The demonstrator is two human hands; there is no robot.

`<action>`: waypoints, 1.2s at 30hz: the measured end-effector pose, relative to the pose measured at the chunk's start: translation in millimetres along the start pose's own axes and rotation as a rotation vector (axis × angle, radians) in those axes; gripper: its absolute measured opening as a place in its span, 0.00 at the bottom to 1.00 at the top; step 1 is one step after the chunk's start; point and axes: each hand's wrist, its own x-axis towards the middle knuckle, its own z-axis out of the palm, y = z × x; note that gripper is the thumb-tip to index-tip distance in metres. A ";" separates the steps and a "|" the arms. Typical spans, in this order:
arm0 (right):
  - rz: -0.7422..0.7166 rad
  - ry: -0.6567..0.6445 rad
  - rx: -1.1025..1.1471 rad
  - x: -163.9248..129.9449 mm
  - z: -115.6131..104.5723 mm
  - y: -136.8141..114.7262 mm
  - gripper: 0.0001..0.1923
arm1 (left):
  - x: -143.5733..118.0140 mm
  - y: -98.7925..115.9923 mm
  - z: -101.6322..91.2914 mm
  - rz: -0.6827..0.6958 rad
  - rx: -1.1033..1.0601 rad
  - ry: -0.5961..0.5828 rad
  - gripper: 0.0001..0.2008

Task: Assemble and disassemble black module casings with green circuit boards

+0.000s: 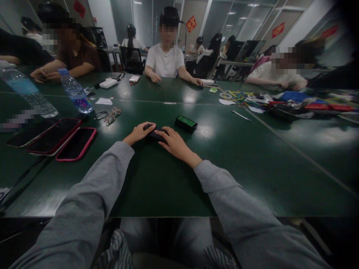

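Both my hands are on a small dark, flat piece [153,135], partly covered by my fingers, low over the green table [162,179]. My left hand [140,132] grips its left end, with the thumb on top. My right hand [175,142] closes on its right side, fingers bent over the upper face. What kind of piece it is, I cannot make out. Just beyond my right hand sits a black open housing with a green circuit board [186,122] in it, not touched by either hand.
Phones [77,145] lie to the left, near two water bottles [75,91] and a pair of glasses [112,116]. A thin metal tool [241,116] rests at right, before a heap of cables and bags [303,102]. Several people sit around the table.
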 end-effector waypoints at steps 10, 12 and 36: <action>0.329 0.187 0.555 1.3 20.7 21.5 0.35 | 4.0 -10.4 0.8 0.077 -0.013 -0.012 0.27; 0.351 0.158 0.606 2.4 19.3 22.3 0.31 | 5.8 -13.4 1.0 0.103 -0.020 -0.018 0.28; 0.332 0.243 0.720 4.3 22.4 24.5 0.22 | 4.7 -10.9 -0.1 0.092 -0.019 -0.023 0.33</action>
